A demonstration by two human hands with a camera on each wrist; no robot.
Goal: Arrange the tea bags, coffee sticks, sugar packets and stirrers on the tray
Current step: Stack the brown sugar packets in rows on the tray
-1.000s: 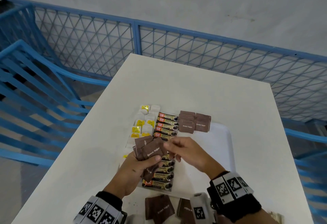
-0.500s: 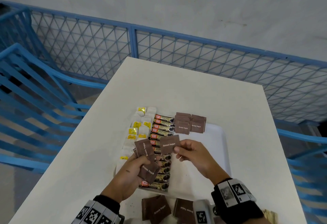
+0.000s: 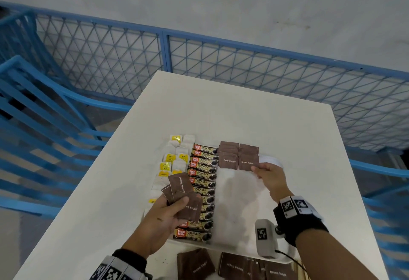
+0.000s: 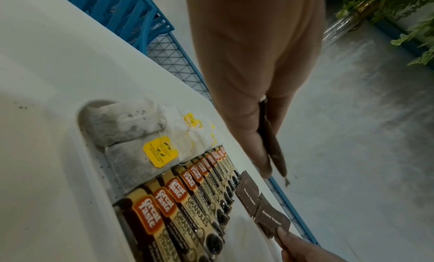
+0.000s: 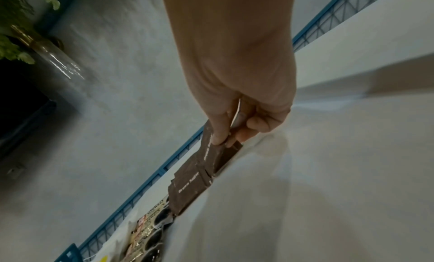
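Note:
A white tray (image 3: pixel 239 204) lies on the white table. Tea bags (image 3: pixel 171 160) with yellow tags fill its left column, beside a column of coffee sticks (image 3: pixel 202 182). Brown sugar packets (image 3: pixel 230 153) lie overlapped at the tray's far end. My right hand (image 3: pixel 257 169) pinches one brown sugar packet (image 3: pixel 247 162) by its near right corner, down against that row. My left hand (image 3: pixel 177 204) grips a fan of several brown sugar packets (image 3: pixel 181 189) above the coffee sticks. In the right wrist view thumb and finger pinch the packet (image 5: pixel 218 154).
More brown sugar packets (image 3: pixel 194 266) lie on the table at the near edge, in front of the tray. A blue mesh railing (image 3: pixel 221 69) runs behind the table and blue slatted chairs (image 3: pixel 44 124) stand at its left.
My right hand took one packet from the fan in my left hand and carried it forward and right to the far row on the tray. My left hand stayed put.

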